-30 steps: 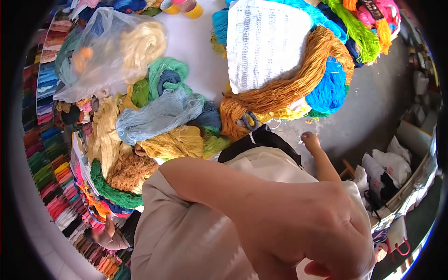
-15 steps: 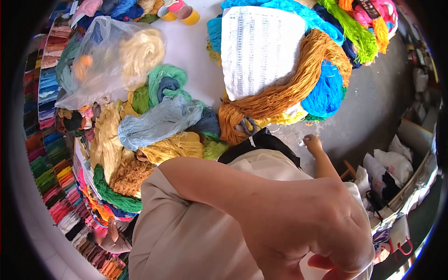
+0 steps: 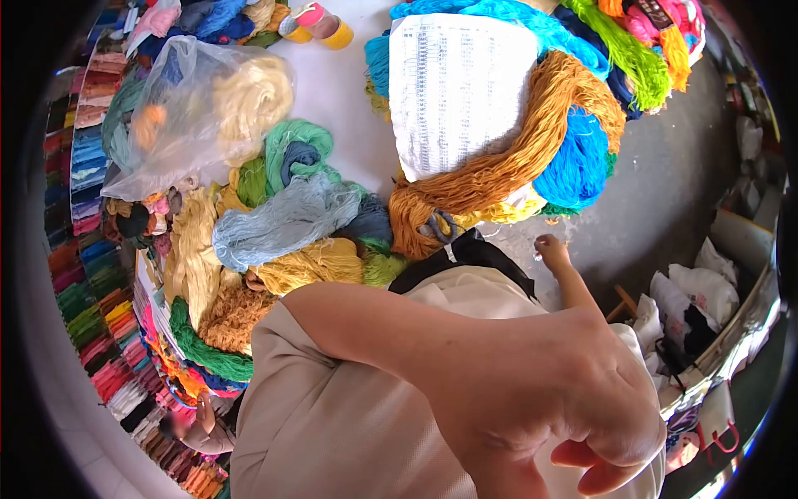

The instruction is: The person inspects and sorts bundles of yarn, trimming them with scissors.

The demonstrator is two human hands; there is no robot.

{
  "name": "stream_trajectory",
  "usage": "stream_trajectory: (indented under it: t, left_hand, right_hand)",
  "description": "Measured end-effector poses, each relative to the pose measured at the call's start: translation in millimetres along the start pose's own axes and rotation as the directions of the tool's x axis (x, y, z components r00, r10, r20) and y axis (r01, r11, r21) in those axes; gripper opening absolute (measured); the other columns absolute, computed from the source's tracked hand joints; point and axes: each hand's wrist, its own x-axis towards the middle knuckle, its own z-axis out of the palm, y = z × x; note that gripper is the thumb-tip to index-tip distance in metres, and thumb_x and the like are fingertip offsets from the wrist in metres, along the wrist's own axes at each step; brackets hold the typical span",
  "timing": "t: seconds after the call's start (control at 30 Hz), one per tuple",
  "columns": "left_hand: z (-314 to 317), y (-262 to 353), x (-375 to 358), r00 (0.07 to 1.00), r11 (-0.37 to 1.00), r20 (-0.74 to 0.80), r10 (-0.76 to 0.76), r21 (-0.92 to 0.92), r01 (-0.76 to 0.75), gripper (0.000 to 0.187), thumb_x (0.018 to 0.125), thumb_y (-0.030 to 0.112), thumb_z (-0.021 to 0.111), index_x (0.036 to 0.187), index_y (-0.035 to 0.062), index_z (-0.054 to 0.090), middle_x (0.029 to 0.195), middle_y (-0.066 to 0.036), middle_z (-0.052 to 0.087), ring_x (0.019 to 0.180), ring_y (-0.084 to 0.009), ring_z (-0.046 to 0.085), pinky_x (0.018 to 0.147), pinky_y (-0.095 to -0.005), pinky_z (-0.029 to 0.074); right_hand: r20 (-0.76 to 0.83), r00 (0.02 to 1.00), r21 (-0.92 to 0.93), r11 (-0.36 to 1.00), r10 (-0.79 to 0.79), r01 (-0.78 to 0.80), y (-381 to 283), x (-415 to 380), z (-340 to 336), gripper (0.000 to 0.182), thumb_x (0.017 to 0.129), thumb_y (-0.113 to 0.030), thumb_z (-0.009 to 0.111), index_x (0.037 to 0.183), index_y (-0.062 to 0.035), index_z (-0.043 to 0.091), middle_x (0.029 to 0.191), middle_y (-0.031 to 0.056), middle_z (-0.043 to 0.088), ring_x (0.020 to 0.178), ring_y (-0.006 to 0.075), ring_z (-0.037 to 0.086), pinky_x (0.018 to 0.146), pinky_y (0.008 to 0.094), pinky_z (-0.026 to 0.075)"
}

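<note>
My left arm crosses in front of my beige clothing, and my left hand (image 3: 565, 399) is large and close to the camera. Its fingers curl downward near my right upper arm; anything within them is hidden. Farther off, my right hand (image 3: 551, 249) reaches out over the grey floor with its fingers drawn together. A tiny white bit shows at its fingertips, too small to name. Nearest to it are an orange-brown skein of yarn (image 3: 507, 170), a bright blue skein (image 3: 573, 166) and a printed paper sheet (image 3: 461, 91) lying on the yarn.
Piled skeins include a pale blue one (image 3: 283, 220) and a yellow one (image 3: 312, 262). A clear plastic bag (image 3: 183, 112) and a jar (image 3: 332, 33) are on the white table (image 3: 357, 108). White sacks (image 3: 702, 291) stand right. Another person's hand (image 3: 204, 413) shows lower left.
My left hand's curled fingers have shifted slightly, with more of the fingertips showing. My right hand has moved a little left and up in the view. The yarn stays in place.
</note>
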Motion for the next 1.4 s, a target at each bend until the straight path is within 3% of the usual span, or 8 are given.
stream_trajectory:
  t: [0.4, 0.53, 0.67, 0.77, 0.87, 1.07, 1.17, 1.4]
  left_hand:
    - [1, -3, 1, 1.0, 1.0, 0.016, 0.019, 0.007, -0.019, 0.056, 0.069, 0.055, 0.076, 0.073, 0.0034, 0.055, 0.063, 0.0, 0.053, 0.049, -0.0092, 0.046, 0.043, -0.0214, 0.038]
    - [-3, -7, -23, 0.985, 0.911, -0.015, -0.174, 0.376, 0.167, 0.048, 0.085, 0.053, 0.069, 0.074, 0.0079, 0.055, 0.069, -0.002, 0.058, 0.061, -0.0206, 0.057, 0.053, -0.034, 0.042]
    - [-30, 5, -44, 0.928, 0.751, -0.03, -0.371, 0.578, 0.319, 0.035, 0.077, 0.032, 0.082, 0.084, 0.0057, 0.061, 0.069, -0.002, 0.054, 0.059, -0.0198, 0.056, 0.052, -0.0335, 0.042]
    - [-54, 10, -96, 0.764, 0.431, -0.346, -0.544, 0.666, 0.608, 0.017, 0.085, 0.014, 0.077, 0.093, 0.0048, 0.065, 0.08, -0.005, 0.066, 0.069, -0.0143, 0.066, 0.06, -0.0276, 0.05]
    - [-75, 23, -183, 0.453, 0.105, -0.671, -0.587, 0.491, 0.865, 0.016, 0.092, 0.016, 0.068, 0.1, 0.0017, 0.066, 0.088, -0.006, 0.069, 0.078, -0.0134, 0.067, 0.069, -0.0274, 0.052]
    - [-30, 84, -307, 0.096, -0.385, -0.815, -0.572, 0.37, 0.846, 0.03, 0.098, 0.035, 0.054, 0.104, 0.0082, 0.065, 0.095, -0.016, 0.068, 0.088, -0.0327, 0.066, 0.077, -0.0396, 0.051]
    - [-6, 85, -309, -0.136, -0.394, -0.718, -0.683, 0.205, 0.896, 0.03, 0.099, 0.036, 0.053, 0.105, 0.0089, 0.066, 0.095, -0.016, 0.068, 0.088, -0.0329, 0.066, 0.077, -0.0399, 0.051]
    - [6, 83, -305, -0.217, -0.38, -0.718, -0.662, 0.072, 0.922, 0.032, 0.1, 0.038, 0.05, 0.106, 0.0105, 0.066, 0.095, -0.016, 0.068, 0.088, -0.0334, 0.066, 0.076, -0.0406, 0.052]
  right_hand:
    - [-0.018, 1.0, 0.006, 1.0, -0.001, 0.001, 24, 1, -2, 0.031, 0.085, -0.028, 0.066, 0.106, -0.0049, 0.069, 0.086, 0.01, 0.073, 0.075, 0.0184, 0.07, 0.072, 0.0331, 0.053]
    - [-0.008, 1.0, -0.088, 0.996, 0.018, -0.018, 41, -3, -2, 0.031, 0.086, -0.032, 0.063, 0.102, -0.0076, 0.071, 0.075, 0.0098, 0.072, 0.083, 0.0242, 0.071, 0.087, 0.0378, 0.053]
    - [-0.042, 0.997, -0.144, 0.987, -0.072, 0.065, 30, -16, -6, 0.029, 0.087, -0.031, 0.061, 0.101, -0.0079, 0.071, 0.071, 0.0103, 0.071, 0.088, 0.027, 0.071, 0.098, 0.0387, 0.048]
    - [0.076, 0.986, -0.2, 0.966, -0.151, 0.164, 19, -36, -11, 0.031, 0.088, -0.03, 0.061, 0.108, -0.0085, 0.068, 0.1, 0.0162, 0.071, 0.096, 0.0329, 0.069, 0.086, 0.0428, 0.053]
    - [0.165, 0.956, -0.123, 0.957, -0.242, 0.263, 16, -71, -26, 0.029, 0.086, -0.022, 0.068, 0.111, -0.0076, 0.066, 0.095, 0.0106, 0.072, 0.088, 0.0255, 0.069, 0.079, 0.0368, 0.054]
    - [0.455, 0.837, -0.197, 0.882, -0.303, 0.427, -34, -180, -107, 0.073, 0.075, -0.017, 0.077, 0.139, -0.0122, 0.043, 0.129, 0.0132, 0.056, 0.111, 0.0305, 0.06, 0.095, 0.0412, 0.049]
    - [0.469, 0.778, -0.215, 0.8, -0.418, 0.56, -28, -212, -118, 0.092, 0.073, -0.02, 0.078, 0.15, -0.0145, 0.029, 0.149, 0.018, 0.034, 0.137, 0.0393, 0.037, 0.113, 0.0463, 0.034]
    - [0.596, 0.582, -0.19, 0.607, -0.553, 0.772, -86, -212, -122, 0.095, 0.077, -0.029, 0.076, 0.152, -0.0168, 0.02, 0.154, 0.0202, 0.026, 0.139, 0.04, 0.034, 0.112, 0.0519, 0.03]
